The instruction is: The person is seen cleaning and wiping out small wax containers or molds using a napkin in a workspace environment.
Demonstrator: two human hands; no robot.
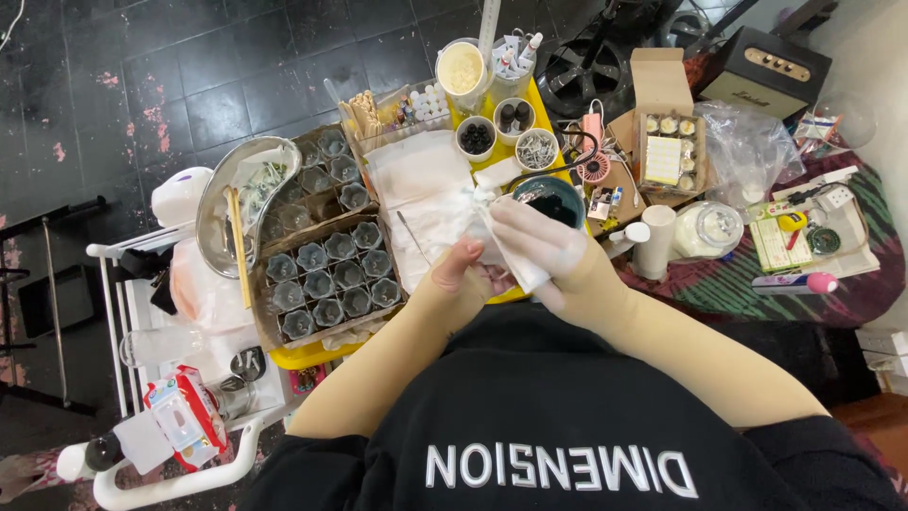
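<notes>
My left hand (461, 268) and my right hand (541, 248) meet over the yellow table (312, 354), close to my chest. Both are closed on a crumpled white tissue (506, 248), the right hand wrapped over it from above, the left thumb pressing it from the left. What lies inside the tissue is hidden. A white cloth (416, 185) lies spread just beyond my hands with a thin metal tool (411, 236) on it. A dark teal bowl (551, 196) stands right behind my right hand.
Two cardboard trays of small glass jars (331, 279) sit at the left, beside a metal bowl (241, 203). Small cups (476, 138), a tall cream-filled jar (462, 71) and a box of candles (668, 151) stand behind. A white cart (161, 397) is at the lower left.
</notes>
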